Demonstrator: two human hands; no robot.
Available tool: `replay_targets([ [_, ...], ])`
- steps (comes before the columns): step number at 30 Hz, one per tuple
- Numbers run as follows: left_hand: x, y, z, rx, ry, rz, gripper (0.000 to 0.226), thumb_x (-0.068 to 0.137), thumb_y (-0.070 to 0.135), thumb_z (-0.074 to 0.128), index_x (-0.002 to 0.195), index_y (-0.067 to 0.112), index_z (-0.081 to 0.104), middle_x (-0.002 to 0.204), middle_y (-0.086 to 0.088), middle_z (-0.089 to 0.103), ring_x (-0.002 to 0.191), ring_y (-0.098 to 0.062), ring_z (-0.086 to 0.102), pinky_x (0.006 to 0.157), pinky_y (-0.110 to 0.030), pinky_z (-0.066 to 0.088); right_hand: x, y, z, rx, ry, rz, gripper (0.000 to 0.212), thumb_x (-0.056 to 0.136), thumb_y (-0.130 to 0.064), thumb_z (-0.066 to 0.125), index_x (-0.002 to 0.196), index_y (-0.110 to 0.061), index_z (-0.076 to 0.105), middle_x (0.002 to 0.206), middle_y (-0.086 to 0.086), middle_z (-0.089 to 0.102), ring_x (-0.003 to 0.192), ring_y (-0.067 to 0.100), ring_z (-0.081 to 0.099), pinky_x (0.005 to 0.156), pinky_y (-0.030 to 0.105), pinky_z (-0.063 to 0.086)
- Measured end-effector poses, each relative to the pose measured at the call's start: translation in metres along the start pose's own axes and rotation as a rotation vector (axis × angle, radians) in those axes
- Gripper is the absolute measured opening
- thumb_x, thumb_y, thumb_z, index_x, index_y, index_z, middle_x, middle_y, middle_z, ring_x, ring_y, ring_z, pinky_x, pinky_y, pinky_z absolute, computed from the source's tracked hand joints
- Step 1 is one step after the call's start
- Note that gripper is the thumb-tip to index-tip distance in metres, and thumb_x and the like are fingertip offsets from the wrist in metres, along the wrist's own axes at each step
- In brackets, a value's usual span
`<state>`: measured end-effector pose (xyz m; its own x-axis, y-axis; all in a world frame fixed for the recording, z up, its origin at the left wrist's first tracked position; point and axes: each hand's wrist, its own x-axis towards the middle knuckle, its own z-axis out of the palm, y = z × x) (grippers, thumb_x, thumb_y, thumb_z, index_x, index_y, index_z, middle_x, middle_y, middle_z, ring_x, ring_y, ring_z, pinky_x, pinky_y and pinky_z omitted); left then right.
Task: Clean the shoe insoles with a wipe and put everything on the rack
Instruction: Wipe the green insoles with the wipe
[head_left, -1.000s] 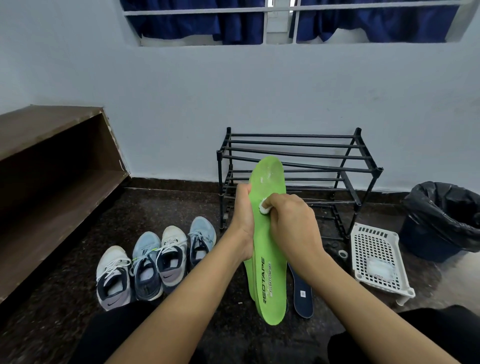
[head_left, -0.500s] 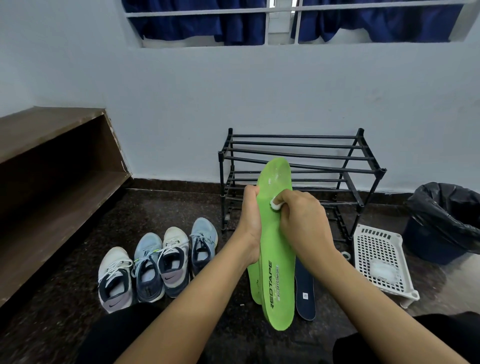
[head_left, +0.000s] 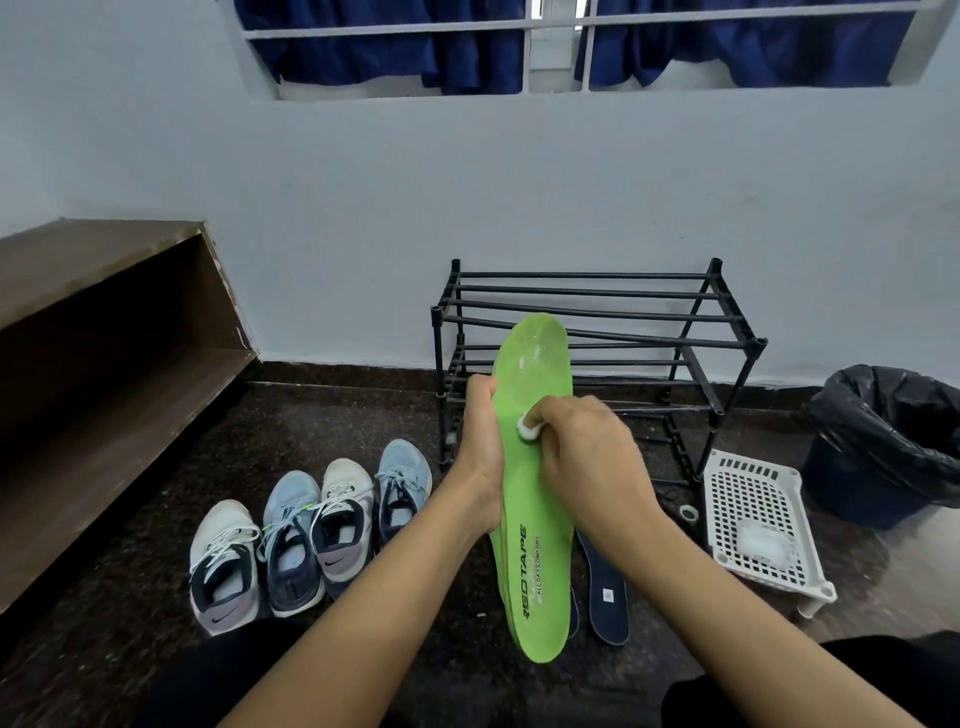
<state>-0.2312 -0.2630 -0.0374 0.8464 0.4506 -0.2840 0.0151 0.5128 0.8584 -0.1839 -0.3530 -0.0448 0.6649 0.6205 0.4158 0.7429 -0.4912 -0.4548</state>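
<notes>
gripping the long bright green foam insole (head_left: 535, 499) along its left edge, left hand (head_left: 480, 452) fingers curled round it, right hand (head_left: 582, 452) pinching a small white wadded wipe (head_left: 529, 427) against its upper middle, insole held upright before the black metal-bar shoe rack (head_left: 675, 332), dark navy insole (head_left: 605, 592) on the floor

In front of the black rack (head_left: 675, 341), a person's left grip (head_left: 480, 447) holds a green insole (head_left: 537, 530) upright by its edge while the right grip (head_left: 584, 457) pinches a small white wipe (head_left: 529, 428) against its face. Four sneakers (head_left: 306, 535) line the floor left of the rack; a white basket (head_left: 753, 493) and a black-lined bin (head_left: 893, 415) sit to its right.
</notes>
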Motion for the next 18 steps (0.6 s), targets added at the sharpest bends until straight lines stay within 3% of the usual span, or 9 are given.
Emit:
replay_targets([
  [6,-0.004,0.0,0.004,-0.02,-0.067,-0.02,0.046,0.091,0.039,0.028,0.059,0.016,0.052,0.054,-0.001,0.051,0.044,-0.015,0.048,0.047,-0.018,0.039,0.009,0.009,0.0,0.036,0.09,0.07,0.027,0.082,0.005,0.05,0.091,-0.014,0.066,0.09,0.004,0.066,0.09,0.025,0.053,0.071,0.037,0.045],
  [9,-0.001,0.003,0.0,-0.037,0.002,-0.021,0.04,0.088,0.039,0.032,0.058,0.018,0.047,0.055,0.001,0.046,0.047,-0.015,0.044,0.048,-0.021,0.035,0.001,-0.001,0.003,0.034,0.077,0.019,0.026,0.081,0.006,0.051,0.091,-0.011,0.067,0.089,0.004,0.066,0.09,0.025,0.053,0.071,0.035,0.043],
  [12,0.002,0.004,-0.004,-0.06,0.055,-0.041,0.049,0.088,0.04,0.034,0.047,0.019,0.05,0.05,0.002,0.048,0.045,-0.015,0.044,0.049,-0.023,0.033,-0.01,-0.01,0.006,0.039,0.017,-0.021,0.024,0.081,0.006,0.051,0.092,-0.01,0.066,0.089,0.005,0.064,0.091,0.026,0.053,0.072,0.04,0.047],
  [18,0.002,0.002,-0.002,-0.051,0.056,-0.036,0.053,0.089,0.04,0.031,0.043,0.021,0.048,0.048,0.004,0.046,0.043,-0.013,0.043,0.048,-0.023,0.031,-0.008,-0.009,0.005,0.025,-0.029,-0.014,0.024,0.085,0.001,0.047,0.096,-0.013,0.063,0.091,0.002,0.062,0.095,0.023,0.051,0.072,0.039,0.047],
])
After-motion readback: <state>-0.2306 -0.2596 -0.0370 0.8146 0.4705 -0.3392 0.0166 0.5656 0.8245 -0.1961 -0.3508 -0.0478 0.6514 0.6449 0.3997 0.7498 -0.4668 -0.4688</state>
